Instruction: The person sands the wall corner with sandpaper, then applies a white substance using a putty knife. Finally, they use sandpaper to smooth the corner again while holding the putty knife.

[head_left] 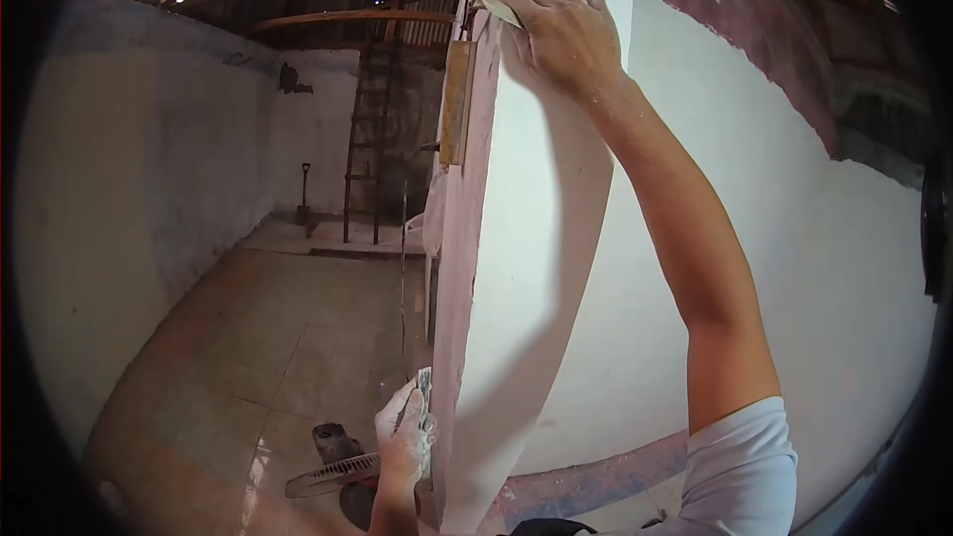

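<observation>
My left grip [400,427] is closed around a putty-smeared flat tool [425,378], tip up, just beside the white wall's [526,179] left edge. My right grip [564,28] lies near its top; I cannot tell whether it clamps anything. A fan [338,474] on the floor [298,328] sits partly behind my left forearm.

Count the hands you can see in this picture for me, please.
2. The right hand is up high against the white wall; the left hand is low, near the wall's left edge, gripping a smeared flat tool.
</observation>
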### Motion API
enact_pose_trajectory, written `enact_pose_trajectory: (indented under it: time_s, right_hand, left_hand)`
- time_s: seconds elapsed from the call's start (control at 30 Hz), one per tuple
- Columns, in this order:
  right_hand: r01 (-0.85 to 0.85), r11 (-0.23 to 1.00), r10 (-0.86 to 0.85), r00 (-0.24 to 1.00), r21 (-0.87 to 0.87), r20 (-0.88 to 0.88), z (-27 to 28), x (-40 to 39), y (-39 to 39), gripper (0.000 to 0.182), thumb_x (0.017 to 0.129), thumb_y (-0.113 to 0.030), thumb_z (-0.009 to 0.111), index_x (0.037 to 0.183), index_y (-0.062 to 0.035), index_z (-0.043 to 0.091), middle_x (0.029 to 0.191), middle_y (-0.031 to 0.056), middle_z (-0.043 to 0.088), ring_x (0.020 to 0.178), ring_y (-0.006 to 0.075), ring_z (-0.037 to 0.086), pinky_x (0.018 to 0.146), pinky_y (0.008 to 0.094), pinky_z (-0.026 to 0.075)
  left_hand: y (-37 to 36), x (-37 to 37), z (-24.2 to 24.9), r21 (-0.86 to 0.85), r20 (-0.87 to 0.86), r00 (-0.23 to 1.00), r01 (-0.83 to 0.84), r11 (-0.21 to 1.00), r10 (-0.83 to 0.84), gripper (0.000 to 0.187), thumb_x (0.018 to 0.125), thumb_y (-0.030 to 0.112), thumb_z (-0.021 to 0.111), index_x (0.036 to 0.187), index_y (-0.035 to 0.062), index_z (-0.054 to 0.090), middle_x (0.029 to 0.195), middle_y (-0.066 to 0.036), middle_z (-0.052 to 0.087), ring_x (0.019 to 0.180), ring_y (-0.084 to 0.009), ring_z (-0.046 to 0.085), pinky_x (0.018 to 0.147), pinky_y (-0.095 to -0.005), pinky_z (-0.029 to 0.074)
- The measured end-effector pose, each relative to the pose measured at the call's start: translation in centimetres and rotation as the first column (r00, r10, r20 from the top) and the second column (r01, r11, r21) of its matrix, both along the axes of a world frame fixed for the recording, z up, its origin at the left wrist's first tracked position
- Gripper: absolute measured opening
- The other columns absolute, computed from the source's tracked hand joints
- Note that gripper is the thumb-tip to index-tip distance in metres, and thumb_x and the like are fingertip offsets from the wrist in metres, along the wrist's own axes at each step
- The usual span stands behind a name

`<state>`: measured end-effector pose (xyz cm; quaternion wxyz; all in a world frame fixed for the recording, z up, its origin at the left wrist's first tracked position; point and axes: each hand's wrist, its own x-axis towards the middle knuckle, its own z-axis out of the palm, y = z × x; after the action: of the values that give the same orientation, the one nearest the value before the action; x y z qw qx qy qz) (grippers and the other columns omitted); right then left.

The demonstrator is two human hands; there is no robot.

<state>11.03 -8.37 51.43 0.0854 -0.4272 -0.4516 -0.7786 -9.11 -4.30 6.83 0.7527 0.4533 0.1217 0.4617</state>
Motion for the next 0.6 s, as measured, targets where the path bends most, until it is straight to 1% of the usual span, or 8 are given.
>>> enact_pose_trajectory:
  time_s: [0.03, 0.1, 0.13, 0.2, 0.23, 0.3, 0.4, 0.6]
  right_hand:
    - [-0.094, 0.994, 0.094, 0.996, -0.046, -0.011, -0.1, 0.5, 0.3, 0.044, 0.096, -0.023, 0.064, 0.14, -0.0298, 0.061, 0.139, -0.0037, 0.066, 0.143, 0.0202, 0.048, 0.123, 0.0512, 0.028]
    - [-0.029, 0.985, 0.042, 0.997, -0.17, 0.071, -2.3, 1.0, -1.1, 0.042, 0.098, -0.026, 0.063, 0.139, -0.0324, 0.062, 0.139, -0.002, 0.066, 0.143, 0.0197, 0.049, 0.123, 0.0493, 0.029]
    - [-0.108, 0.98, 0.113, 0.993, -0.165, 0.019, -3.5, 1.5, -0.7, 0.042, 0.097, -0.03, 0.065, 0.139, -0.0363, 0.062, 0.135, -0.0021, 0.069, 0.143, 0.0196, 0.049, 0.123, 0.0488, 0.028]
    - [-0.138, 0.98, 0.155, 0.981, -0.145, 0.12, -1.5, 1.4, -1.1, 0.045, 0.096, -0.034, 0.067, 0.141, -0.0391, 0.061, 0.13, -0.0044, 0.071, 0.143, 0.0198, 0.048, 0.123, 0.0491, 0.027]
    - [0.044, 0.998, -0.045, 0.999, -0.05, -0.015, -0.5, 1.1, -1.2, 0.05, 0.095, -0.036, 0.069, 0.144, -0.0374, 0.06, 0.126, -0.0067, 0.073, 0.139, 0.0201, 0.051, 0.118, 0.0494, 0.029]
    - [-0.139, 0.989, 0.134, 0.988, 0.055, 0.076, 1.0, 1.4, -0.6, 0.05, 0.095, -0.034, 0.068, 0.144, -0.0357, 0.06, 0.126, -0.0062, 0.073, 0.133, 0.0205, 0.053, 0.112, 0.0488, 0.032]
    - [-0.14, 0.988, 0.141, 0.99, -0.058, 0.004, -2.3, 2.6, -0.4, 0.053, 0.093, -0.025, 0.066, 0.144, -0.035, 0.06, 0.131, -0.0066, 0.071, 0.131, 0.0202, 0.054, 0.11, 0.046, 0.031]
    - [-0.149, 0.988, 0.151, 0.988, 0.038, -0.033, 0.3, 1.9, 0.0, 0.058, 0.093, -0.022, 0.065, 0.148, -0.0371, 0.056, 0.129, -0.0016, 0.071, 0.133, 0.0224, 0.053, 0.113, 0.0516, 0.027]
  left_hand:
    - [-0.3, 0.1, 0.0, -0.011, 0.008, 1.0, -0.014, 1.0, 0.014, 0.038, 0.107, 0.023, 0.061, 0.137, -0.0001, 0.063, 0.08, 0.004, 0.054, 0.057, -0.0058, 0.045, 0.05, -0.0228, 0.037]
    - [-0.9, -0.5, 0.1, -0.033, 0.025, 1.0, 0.004, 0.999, -0.004, 0.038, 0.107, 0.023, 0.061, 0.137, -0.0008, 0.063, 0.08, 0.003, 0.055, 0.058, -0.0061, 0.046, 0.051, -0.0227, 0.038]
    - [-0.8, -0.8, -0.1, -0.029, 0.031, 1.0, 0.005, 1.0, -0.005, 0.038, 0.107, 0.023, 0.061, 0.137, -0.0008, 0.063, 0.08, 0.003, 0.055, 0.058, -0.0061, 0.046, 0.051, -0.0227, 0.038]
    - [-0.6, -1.3, -0.7, -0.02, 0.009, 1.0, 0.012, 1.0, -0.012, 0.038, 0.106, 0.023, 0.061, 0.136, -0.0012, 0.063, 0.08, 0.003, 0.056, 0.058, -0.0063, 0.046, 0.051, -0.0233, 0.038]
    - [-0.1, -1.5, -1.6, 0.01, -0.004, 1.0, 0.016, 1.0, -0.016, 0.037, 0.108, 0.021, 0.057, 0.135, -0.0035, 0.061, 0.094, -0.002, 0.061, 0.057, -0.0073, 0.046, 0.048, -0.0248, 0.038]
    - [-0.4, -1.8, -1.2, -0.015, 0.012, 1.0, -0.026, 1.0, 0.026, 0.037, 0.108, 0.021, 0.057, 0.135, -0.0036, 0.061, 0.091, -0.001, 0.059, 0.057, -0.0071, 0.046, 0.048, -0.0245, 0.038]
    - [-0.3, -2.6, -1.1, -0.042, 0.036, 0.998, -0.055, 0.998, 0.057, 0.036, 0.108, 0.021, 0.058, 0.134, -0.0037, 0.061, 0.086, 0.0, 0.057, 0.056, -0.0068, 0.047, 0.047, -0.0239, 0.038]
    - [-0.4, -1.0, 0.1, 0.031, 0.067, 0.998, -0.023, 0.999, 0.021, 0.037, 0.107, 0.019, 0.058, 0.137, -0.0032, 0.06, 0.09, 0.0, 0.058, 0.055, -0.0062, 0.046, 0.047, -0.0238, 0.038]
